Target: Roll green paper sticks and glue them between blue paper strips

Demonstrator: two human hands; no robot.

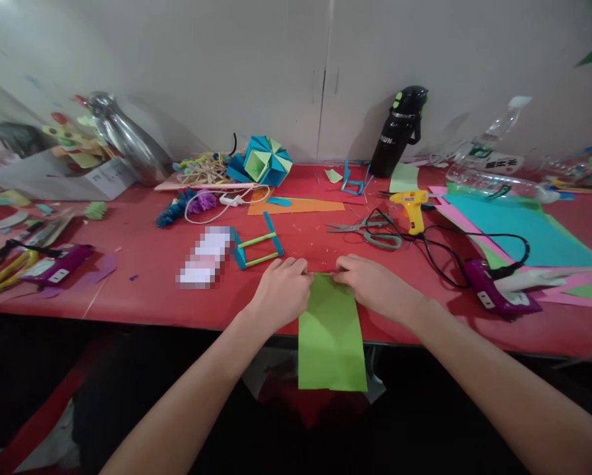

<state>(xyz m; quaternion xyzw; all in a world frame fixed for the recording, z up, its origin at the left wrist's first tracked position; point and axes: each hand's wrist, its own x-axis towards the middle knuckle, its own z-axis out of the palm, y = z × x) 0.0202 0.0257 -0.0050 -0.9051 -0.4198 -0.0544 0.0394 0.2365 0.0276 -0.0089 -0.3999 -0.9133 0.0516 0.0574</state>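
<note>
A sheet of green paper [331, 336] hangs over the front edge of the red table, its far end pinched between both hands. My left hand [287, 285] is closed on the upper left corner. At the upper right corner, my right hand [366, 282] is closed on the same paper. The far edge looks narrowly folded or rolled between the fingertips, though the fingers hide most of it. Just beyond my left hand lies a small frame of blue and green paper sticks [259, 244]. Scissors [368, 231] with grey-green handles rest past my right hand.
A yellow glue gun [409, 208] with a black cord stands behind the scissors. Purple power strips [498, 290] lie at right and left. Blue and pink paper sheets [528, 224] cover the right side. A black bottle [397, 132], a steel flask [125, 138] and a folded paper ball [266, 161] stand behind.
</note>
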